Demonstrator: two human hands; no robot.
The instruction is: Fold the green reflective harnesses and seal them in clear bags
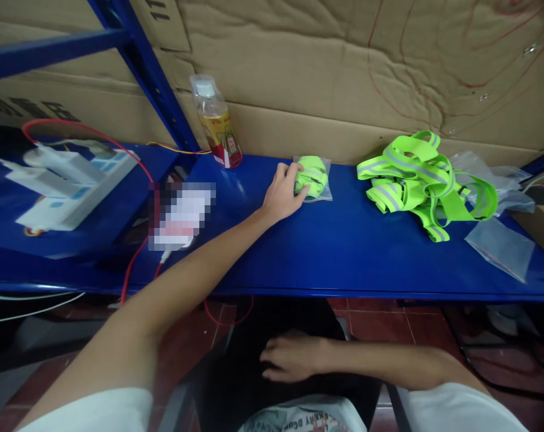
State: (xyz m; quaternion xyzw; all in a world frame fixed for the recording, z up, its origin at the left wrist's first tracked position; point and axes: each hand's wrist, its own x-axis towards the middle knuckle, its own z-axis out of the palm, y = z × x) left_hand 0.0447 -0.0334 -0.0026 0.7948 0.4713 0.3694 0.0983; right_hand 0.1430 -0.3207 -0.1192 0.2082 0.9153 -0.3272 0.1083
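My left hand (pixel 284 193) reaches out over the blue shelf, its fingers and thumb closed around the left side of a small clear plastic bag (pixel 326 191). A folded neon-yellow reflective strap (pixel 311 176) fills that bag, which rests on the shelf. My right hand (pixel 289 357) lies on my dark-clothed lap, below the shelf's front edge, with loosely bent fingers somewhat apart and nothing visible in it. To the right of the bag is a loose heap of neon-yellow reflective straps (pixel 422 180) with grey stripes.
Clear plastic bags (pixel 501 246) lie beside the strap heap on the blue shelf (pixel 307 258). A drink bottle (pixel 220 129) stands at the back against cardboard (pixel 276 78). At left are a blurred-out device (pixel 182 217), a red cable (pixel 132 264) and a white power strip (pixel 78 192) with chargers.
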